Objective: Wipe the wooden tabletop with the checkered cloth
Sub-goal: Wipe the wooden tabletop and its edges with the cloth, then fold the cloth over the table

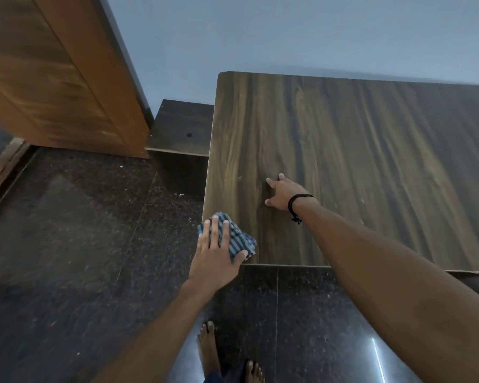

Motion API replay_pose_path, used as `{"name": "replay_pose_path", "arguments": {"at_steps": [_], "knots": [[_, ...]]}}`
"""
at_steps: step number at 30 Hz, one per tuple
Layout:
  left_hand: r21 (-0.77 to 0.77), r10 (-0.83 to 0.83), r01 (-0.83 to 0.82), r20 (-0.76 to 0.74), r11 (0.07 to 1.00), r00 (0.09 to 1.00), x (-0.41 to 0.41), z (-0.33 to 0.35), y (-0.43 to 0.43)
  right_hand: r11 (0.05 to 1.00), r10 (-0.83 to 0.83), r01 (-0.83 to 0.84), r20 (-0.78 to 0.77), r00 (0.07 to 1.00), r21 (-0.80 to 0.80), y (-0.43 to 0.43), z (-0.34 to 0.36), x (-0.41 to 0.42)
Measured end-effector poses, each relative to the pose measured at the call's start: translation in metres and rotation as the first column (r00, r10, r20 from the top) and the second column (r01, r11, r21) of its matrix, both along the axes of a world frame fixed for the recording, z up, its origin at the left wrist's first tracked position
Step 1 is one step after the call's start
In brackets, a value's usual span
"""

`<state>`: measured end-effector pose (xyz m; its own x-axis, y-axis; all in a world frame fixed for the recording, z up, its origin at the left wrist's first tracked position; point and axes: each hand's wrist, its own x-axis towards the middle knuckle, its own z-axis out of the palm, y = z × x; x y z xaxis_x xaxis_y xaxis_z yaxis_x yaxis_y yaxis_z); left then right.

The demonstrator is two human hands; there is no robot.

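The wooden tabletop (357,150) has dark streaked grain and fills the right half of the view. A blue and grey checkered cloth (239,239), bunched up, lies on the table's near left corner. My left hand (216,255) presses flat on top of the cloth, fingers spread, partly hanging over the table's left edge. My right hand (282,193) rests on the bare wood a little farther in, fingers spread and touching the surface, with a black band on the wrist. It holds nothing.
A wooden door (58,78) stands at the left, with a dark low shelf (183,125) between it and the table. The pale wall (288,31) runs behind. The dark speckled stone floor (80,230) lies below, with my bare feet (209,346) at the bottom.
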<state>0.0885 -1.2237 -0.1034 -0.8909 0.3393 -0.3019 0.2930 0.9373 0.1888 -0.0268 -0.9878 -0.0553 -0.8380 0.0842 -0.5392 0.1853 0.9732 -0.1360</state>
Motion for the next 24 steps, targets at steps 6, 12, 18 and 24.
{"name": "replay_pose_path", "arguments": {"at_steps": [6, 12, 18, 24], "knots": [[0.001, 0.085, -0.085, -0.068, 0.996, 0.994, 0.040, -0.006, 0.005, 0.997, -0.015, 0.003, -0.147, 0.989, -0.082, -0.012, -0.001, 0.048], [0.002, 0.098, -0.098, -0.099, 0.995, 0.990, 0.037, -0.011, 0.015, 0.951, -0.128, 0.036, -0.289, 0.949, -0.306, -0.044, -0.001, 0.099], [0.042, 0.030, -0.030, -0.016, 0.999, 0.999, 0.027, -0.011, 0.015, 0.839, -0.289, 0.203, -0.098, 0.952, -0.504, -0.075, -0.003, 0.136], [0.221, 0.073, -0.120, 0.208, 0.968, 0.975, 0.003, 0.014, 0.025, 0.713, -0.486, 0.429, 0.050, 0.873, -0.554, -0.066, -0.003, 0.123]]}}
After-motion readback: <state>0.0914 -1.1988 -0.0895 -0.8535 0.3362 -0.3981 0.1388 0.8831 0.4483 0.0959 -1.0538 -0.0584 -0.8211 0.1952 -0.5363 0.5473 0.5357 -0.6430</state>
